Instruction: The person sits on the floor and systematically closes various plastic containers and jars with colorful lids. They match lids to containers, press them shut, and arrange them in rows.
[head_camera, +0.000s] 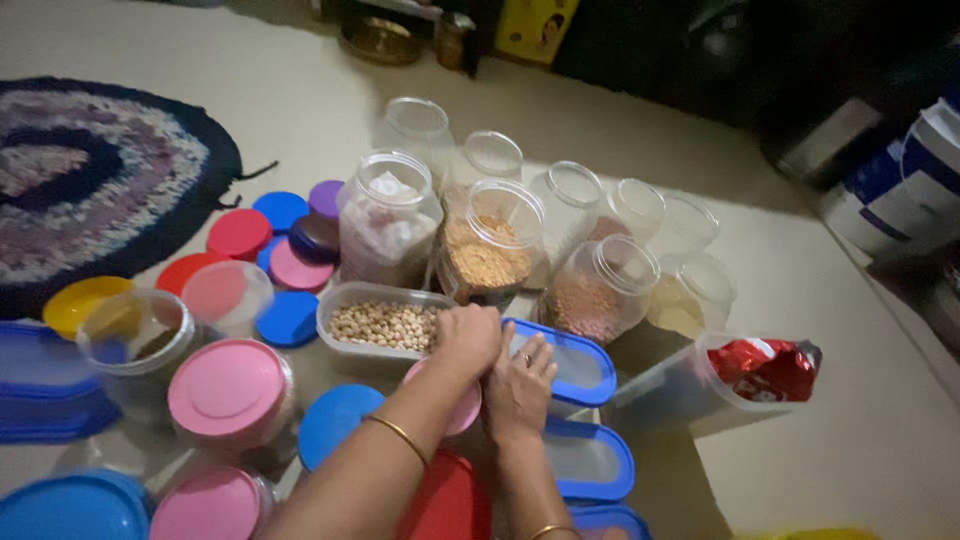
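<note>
Down on the beige floor (800, 300), among plastic tubs and loose lids. Left hand (466, 340) knuckles-up over the near edge of the chickpea tub (385, 320), fingers curled tight round something beneath; cannot tell what. Thin gold bangle (398, 436) on that wrist. Right hand (520, 385) just beside it, fingers spread and pressed flat on the blue-lidded box (560, 365), right of the chickpea tub.

Chickpea tub: clear, oblong, round-cornered, lidless, half full of pale round chickpeas, smooth and pebble-like. Dead centre, just ahead of both hands.

Behind the chickpea tub, a cluster of clear round jars, all open-mouthed: white chunky stuff in one (388, 230), golden-yellow grain in the next (490, 250), brownish seeds in a third (598, 290). Farther back, more jars, mostly see-through, contents hard to make out.

Left of the chickpea tub, flat round lids scattered, glossy plastic: red (238, 233), blue (288, 318), purple (326, 198), yellow (80, 300). Nearer in, a pink-lidded jar (230, 390).

Right of the chickpea tub, beyond the blue-lidded box, a clear square tub holding a crinkly red foil packet (765, 368).

Far left of the chickpea tub, an oval rug (90, 180), knotted, dark-rimmed with pale rings.
</note>
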